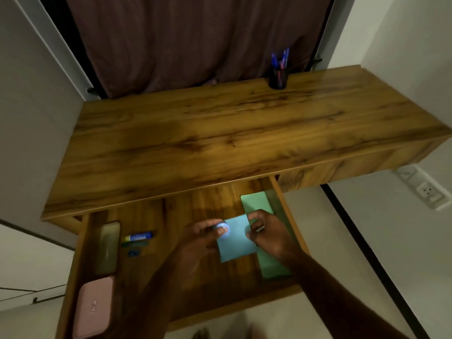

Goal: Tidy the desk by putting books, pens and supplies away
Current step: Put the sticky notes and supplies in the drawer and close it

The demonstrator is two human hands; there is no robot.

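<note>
- Spanning the view, the smooth, grained wooden desk top (220, 133) carries a dark mesh pen cup (278, 78) at its back edge, towards the right corner, with wide open wood in front of the cup.
- The drawer (195, 204) stands pulled out below the front edge, and its middle floor is open wood.
- A flat green sheet (274, 265) lies along the drawer's right wall.
- A rounded pink case (94, 307) and an oblong olive case (107, 248) line the left wall.
- A square blue paper (236, 245) sits between the hands, which are apart, and it overlaps the green sheet. The right hand (269, 236) pinches its right edge.
- The left hand (200, 241) pinches a small round blue thing (221, 228) at the paper's top left corner.
- A glue stick (138, 237) lies just beside the olive case.
</note>
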